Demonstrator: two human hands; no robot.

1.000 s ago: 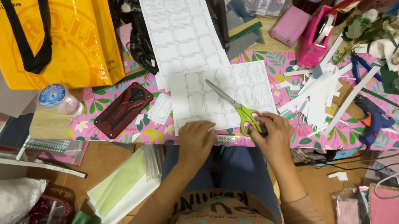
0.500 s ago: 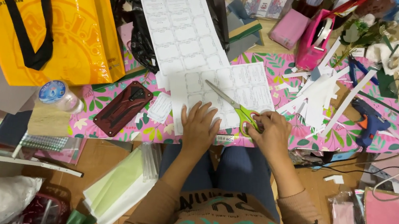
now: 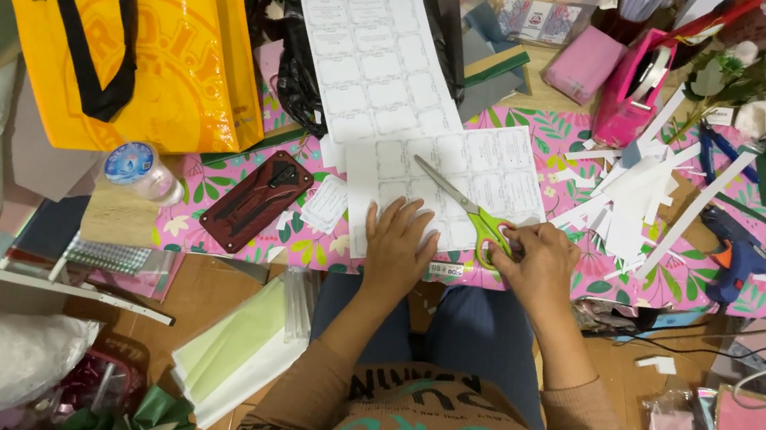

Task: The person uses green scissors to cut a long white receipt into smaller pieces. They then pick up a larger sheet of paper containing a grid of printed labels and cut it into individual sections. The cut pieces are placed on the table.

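— Where is the printed sheet (image 3: 452, 180)?
— Flat on the pink floral surface (image 3: 691, 275), just beside the dark phone case (image 3: 255, 200).
— And the left hand (image 3: 398, 247)?
— Fingers (image 3: 400, 215) spread, released, pressing the sheet's lower edge.
— The right hand (image 3: 539, 265)?
— Clenched on the green-handled scissors (image 3: 468, 208), blades lying across the sheet.

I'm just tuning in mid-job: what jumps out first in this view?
The big glossy yellow tote bag with black straps at the upper left dominates. At centre, the right hand grips green-handled scissors lying across a white printed sheet of small label boxes, while the left hand presses the sheet flat on the pink floral mat. White paper strips litter the right side.
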